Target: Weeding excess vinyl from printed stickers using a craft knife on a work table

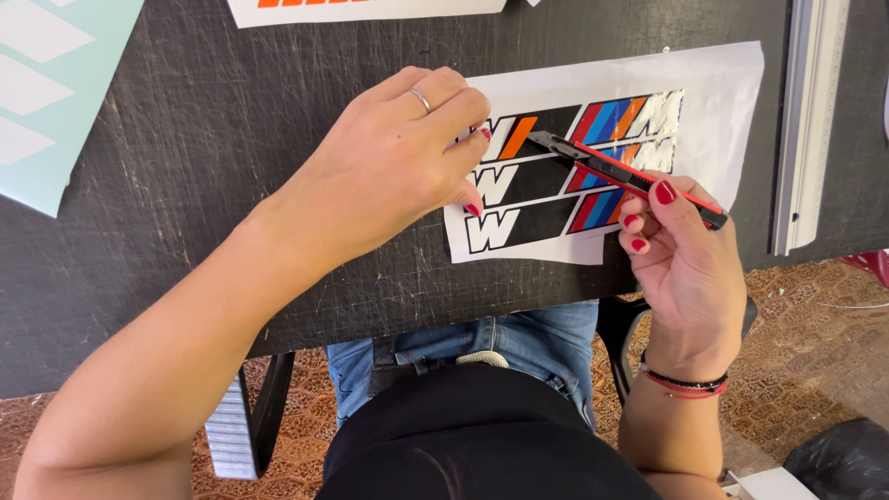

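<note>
Two hands worked over one sticker sheet on the black, scratched cutting mat. The right hand had its fingers curled shut around a red and black craft knife, held like a pen, with the blade end lying on the top strip of the sheet, just right of an orange stripe. The left hand pressed down on the sheet's left part, its fingertips bent onto the white letters there, holding nothing, only pinning the paper flat; a ring showed on one finger.

On the sheet lay three black strips, each with a white letter and slanted coloured stripes. At the right end of the upper strips a patch looked silvery and rough, perhaps already picked away, while the bottom strip seemed whole; by that reading the work was only partly done, though fine cuts could not be made out.

Beyond the sheet, a metal ruler lay along the mat's right side, a pale green sheet with white shapes at the left corner, and another white sheet at the top edge.
</note>
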